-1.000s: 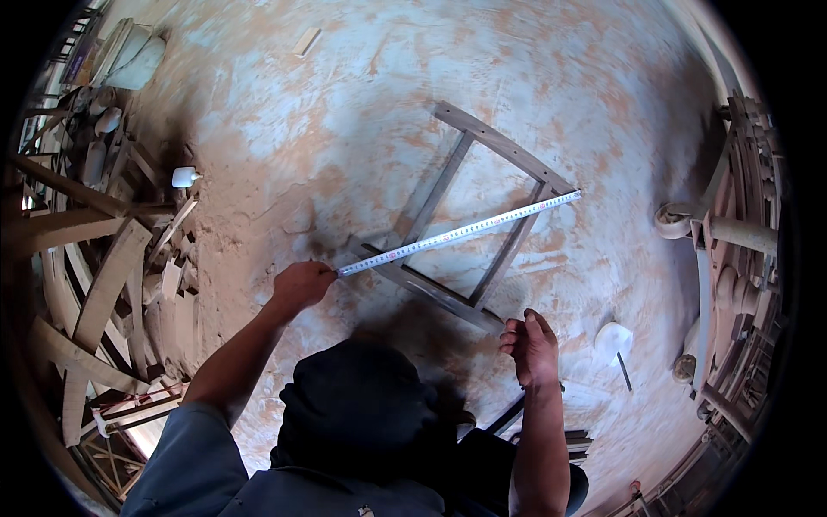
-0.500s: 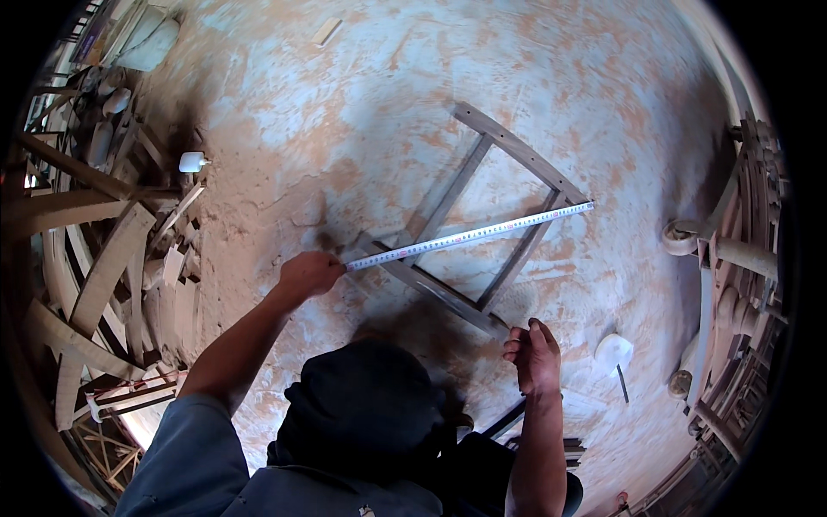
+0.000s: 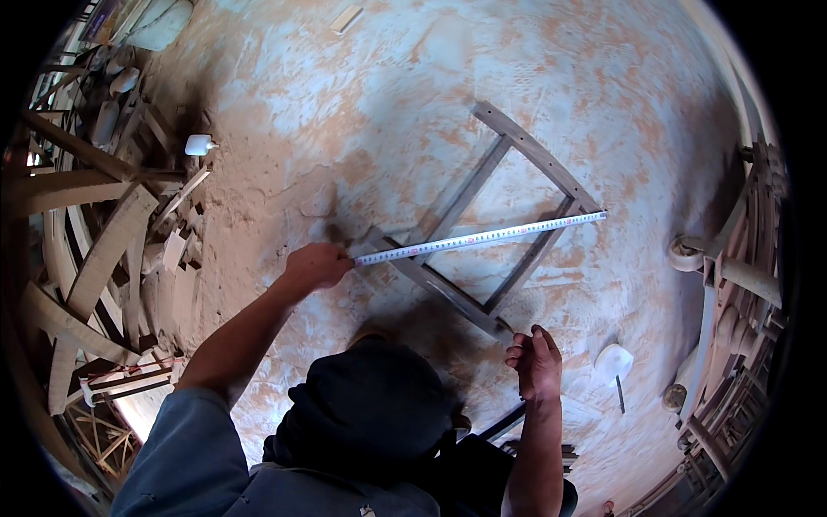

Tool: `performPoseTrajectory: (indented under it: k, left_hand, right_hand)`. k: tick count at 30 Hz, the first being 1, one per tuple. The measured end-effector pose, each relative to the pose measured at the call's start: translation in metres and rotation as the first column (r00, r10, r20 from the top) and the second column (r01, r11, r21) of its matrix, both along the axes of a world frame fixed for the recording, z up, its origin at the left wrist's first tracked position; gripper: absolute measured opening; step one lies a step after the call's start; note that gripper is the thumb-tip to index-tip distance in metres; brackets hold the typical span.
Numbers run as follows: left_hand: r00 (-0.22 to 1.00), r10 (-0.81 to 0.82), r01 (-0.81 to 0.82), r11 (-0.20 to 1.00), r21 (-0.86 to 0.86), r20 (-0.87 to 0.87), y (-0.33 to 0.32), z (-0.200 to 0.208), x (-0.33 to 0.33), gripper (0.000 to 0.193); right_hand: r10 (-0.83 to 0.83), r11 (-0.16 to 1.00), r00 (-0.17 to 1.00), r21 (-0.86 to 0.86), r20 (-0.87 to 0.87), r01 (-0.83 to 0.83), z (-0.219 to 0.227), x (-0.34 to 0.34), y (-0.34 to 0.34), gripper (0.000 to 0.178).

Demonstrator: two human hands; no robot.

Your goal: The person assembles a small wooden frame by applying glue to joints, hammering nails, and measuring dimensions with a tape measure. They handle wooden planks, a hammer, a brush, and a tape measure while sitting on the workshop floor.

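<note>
- Left hand point(image 3: 319, 265) was clamped on the near end of the tape measure point(image 3: 482, 238); right hand point(image 3: 536, 362) had its fingers curled beside the frame's lower corner, couldn't tell whether it pinched anything.
- Floor point(image 3: 362, 95): worn, pale blue with brown patches, everything sat on it.
- Timber pile point(image 3: 112, 258): curved and straight pieces along the left side, well apart from the work.
- Wooden frame point(image 3: 530, 148): flat on the floor ahead of the person, two rails with two crosspieces between, rail ends projecting past them.
- Tape: blade ran slantwise over the frame, left end of the near rail to right end of the far rail; contact along its length unclear.
- Progress, judged: four members looked joined, one diagonal was spanned. Other diagonal had no tape on it; no fresh mark could be made out.
- White bottle point(image 3: 198, 145): near the pile, clear of the frame.
</note>
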State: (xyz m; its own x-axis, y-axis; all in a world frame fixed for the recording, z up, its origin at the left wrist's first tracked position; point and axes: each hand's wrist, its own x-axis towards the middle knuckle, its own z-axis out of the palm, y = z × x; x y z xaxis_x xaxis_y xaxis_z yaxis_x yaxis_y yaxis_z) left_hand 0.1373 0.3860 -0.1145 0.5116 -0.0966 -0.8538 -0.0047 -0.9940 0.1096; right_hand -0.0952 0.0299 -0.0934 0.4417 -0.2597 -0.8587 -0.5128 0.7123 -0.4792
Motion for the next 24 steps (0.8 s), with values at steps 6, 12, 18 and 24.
performPoseTrajectory:
  k: [6,12,18,24]
  left_hand:
    - [1.0,-0.008,0.008,1.0,-0.009,-0.008,0.0007,-0.0007,0.0021,0.043]
    - [0.999,-0.039,0.039,0.999,-0.003,-0.038,0.0018,-0.0041,0.0048,0.043]
    - [0.999,-0.035,0.034,0.999,-0.03,-0.032,0.0033,-0.0069,0.0056,0.043]
    - [0.998,-0.005,0.001,0.998,-0.059,-0.062,0.0049,-0.0062,0.0078,0.044]
  right_hand:
    - [-0.007,1.0,1.0,0.009,-0.012,0.007,-0.0033,-0.004,-0.0001,0.034]
    - [-0.001,1.0,0.999,-0.002,-0.042,0.001,-0.0036,-0.005,0.0014,0.034]
    - [0.007,1.0,0.999,0.004,-0.045,-0.007,-0.0061,-0.0082,0.0022,0.032]
    - [0.022,1.0,0.998,-0.006,-0.055,-0.022,-0.004,-0.0065,0.0048,0.032]
